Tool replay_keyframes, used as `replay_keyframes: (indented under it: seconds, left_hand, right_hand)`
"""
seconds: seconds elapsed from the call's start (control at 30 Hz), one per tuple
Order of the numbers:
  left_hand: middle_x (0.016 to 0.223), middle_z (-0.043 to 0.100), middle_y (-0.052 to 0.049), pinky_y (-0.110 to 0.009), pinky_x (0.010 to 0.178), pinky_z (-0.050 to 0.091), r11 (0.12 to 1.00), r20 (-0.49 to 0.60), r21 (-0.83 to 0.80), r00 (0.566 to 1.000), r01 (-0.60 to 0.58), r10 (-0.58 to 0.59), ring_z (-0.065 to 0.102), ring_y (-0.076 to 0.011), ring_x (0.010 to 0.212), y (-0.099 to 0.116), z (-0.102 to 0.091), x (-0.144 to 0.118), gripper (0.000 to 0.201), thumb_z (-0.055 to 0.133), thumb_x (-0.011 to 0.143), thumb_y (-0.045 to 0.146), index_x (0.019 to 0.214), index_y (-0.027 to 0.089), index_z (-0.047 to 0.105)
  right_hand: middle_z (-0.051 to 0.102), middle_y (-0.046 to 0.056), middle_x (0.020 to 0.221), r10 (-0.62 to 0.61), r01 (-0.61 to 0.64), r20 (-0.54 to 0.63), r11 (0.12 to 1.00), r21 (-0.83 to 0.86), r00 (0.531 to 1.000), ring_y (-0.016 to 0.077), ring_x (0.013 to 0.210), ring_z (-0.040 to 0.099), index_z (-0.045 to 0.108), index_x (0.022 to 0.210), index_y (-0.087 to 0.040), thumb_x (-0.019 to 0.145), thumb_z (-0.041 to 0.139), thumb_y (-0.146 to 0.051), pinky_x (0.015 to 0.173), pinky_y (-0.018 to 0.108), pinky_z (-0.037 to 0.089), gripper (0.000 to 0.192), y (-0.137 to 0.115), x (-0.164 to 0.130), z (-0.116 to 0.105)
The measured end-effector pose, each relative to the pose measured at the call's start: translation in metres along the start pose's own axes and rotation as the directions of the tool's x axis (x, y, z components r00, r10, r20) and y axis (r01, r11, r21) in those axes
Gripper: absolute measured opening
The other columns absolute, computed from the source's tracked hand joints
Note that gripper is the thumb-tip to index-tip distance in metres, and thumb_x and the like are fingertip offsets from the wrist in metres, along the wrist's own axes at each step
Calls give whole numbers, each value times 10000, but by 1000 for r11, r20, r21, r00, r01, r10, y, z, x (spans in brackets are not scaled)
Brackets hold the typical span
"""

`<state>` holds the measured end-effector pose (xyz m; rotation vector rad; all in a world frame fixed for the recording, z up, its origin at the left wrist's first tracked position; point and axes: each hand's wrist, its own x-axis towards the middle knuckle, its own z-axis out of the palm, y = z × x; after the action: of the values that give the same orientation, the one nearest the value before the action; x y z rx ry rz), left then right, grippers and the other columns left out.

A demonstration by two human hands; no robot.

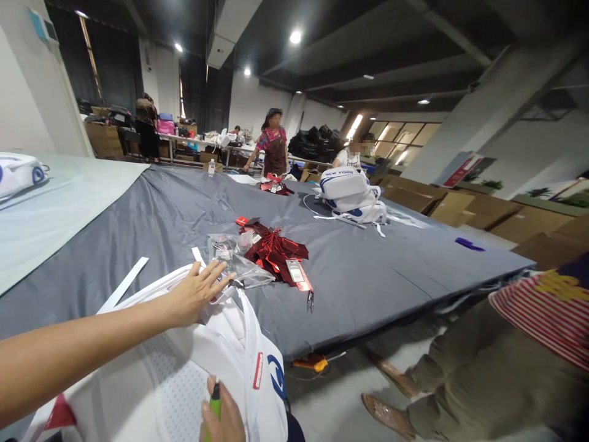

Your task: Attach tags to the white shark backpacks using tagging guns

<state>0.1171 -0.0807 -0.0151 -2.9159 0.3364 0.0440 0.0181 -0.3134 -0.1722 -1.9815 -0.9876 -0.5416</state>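
Observation:
A white backpack (184, 380) with blue markings and a red label lies in front of me on the table's near edge. My left hand (197, 294) rests at its top, fingers stretched out, next to a clear plastic bag (251, 273). Low in the view, my right hand (227, 414) is closed around a green pen-like tool with a black tip (215, 399), over the backpack's dotted back panel. Just beyond the plastic bag is a heap of dark red hang tags (276, 252); one tag shows a white barcode label.
A grey cloth covers the table (359, 288). More white backpacks (352, 196) are stacked toward its far right, and a purple item (469, 244) lies near the right edge. A person in striped clothing (547, 313) is close on my right. Cardboard boxes (519, 224) stand behind.

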Motion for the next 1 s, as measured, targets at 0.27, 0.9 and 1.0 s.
replay_keyframes:
  seconds: [0.27,0.9,1.0]
  left_hand:
    - [1647,165,-220,-575,1152,224,998,-41,-63,999,-12,9,213,-383,1507,-5,5,-1,1073,756,702,393,1573,142,182]
    - [1511,443,-213,-510,1092,328,995,-51,-83,997,-62,58,452,-366,1345,-12,-6,-1,1078,858,575,401,1501,172,354]
    - [1636,199,-226,-631,1181,148,998,-68,6,996,-55,55,205,-420,1506,-1,-4,-11,1143,848,583,343,1555,201,262]
  right_hand:
    - [646,148,1279,-94,94,17,995,-42,995,291,1209,602,387,1480,-203,921,522,-100,982,557,535,584,3,112,7]
    - [625,92,1072,1,-7,68,996,87,998,248,1007,588,494,1236,-214,931,489,-120,841,428,516,320,-34,101,-3]
    - [633,87,1055,-19,18,11,996,84,1000,237,986,600,498,1236,-210,923,464,-95,824,410,524,335,-32,104,-1]
